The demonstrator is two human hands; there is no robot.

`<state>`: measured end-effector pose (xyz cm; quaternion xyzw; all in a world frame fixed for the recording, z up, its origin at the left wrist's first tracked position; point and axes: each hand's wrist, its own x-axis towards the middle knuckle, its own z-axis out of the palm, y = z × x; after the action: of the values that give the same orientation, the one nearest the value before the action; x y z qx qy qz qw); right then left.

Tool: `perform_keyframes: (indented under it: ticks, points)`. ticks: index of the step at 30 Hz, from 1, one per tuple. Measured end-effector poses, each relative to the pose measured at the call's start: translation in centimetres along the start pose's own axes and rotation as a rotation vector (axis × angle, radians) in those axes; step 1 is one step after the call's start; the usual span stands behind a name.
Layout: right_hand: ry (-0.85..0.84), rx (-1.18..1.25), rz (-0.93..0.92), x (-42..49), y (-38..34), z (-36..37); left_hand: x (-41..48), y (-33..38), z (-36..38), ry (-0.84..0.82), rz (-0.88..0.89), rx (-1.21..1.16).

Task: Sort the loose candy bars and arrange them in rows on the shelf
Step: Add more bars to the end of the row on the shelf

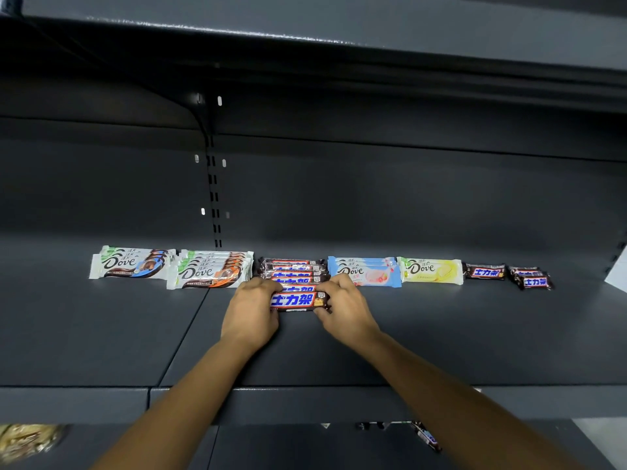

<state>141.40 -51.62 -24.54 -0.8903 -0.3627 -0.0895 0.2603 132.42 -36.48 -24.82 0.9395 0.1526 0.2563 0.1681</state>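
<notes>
Hands at shelf (305, 351) | bars sorted by brand, Snickers row (291, 271) mid-shelf between Dove rows (210, 271) | front bar (296, 300) likely being squared to its stack | left hand (249, 315), right hand (344, 310) fingers curled, pinching its ends | one bar (427, 435) loose below

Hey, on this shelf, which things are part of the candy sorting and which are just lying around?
In the job: Snickers bar, gripped by left hand and right hand; Snickers row behind it; Dove stacks; small Snickers; shelf.
Lying about: blurred packet, lower left; blurred wrapper on the lower shelf; white sheet at the right edge.
</notes>
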Motion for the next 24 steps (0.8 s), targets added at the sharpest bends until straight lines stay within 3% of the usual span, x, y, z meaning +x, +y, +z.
perform_keyframes:
  ticks: [24]
  points:
    - [0.012,0.026,0.089,-1.1,-0.8,-0.6,-0.5,0.0,-0.3,0.028,0.013,0.060]
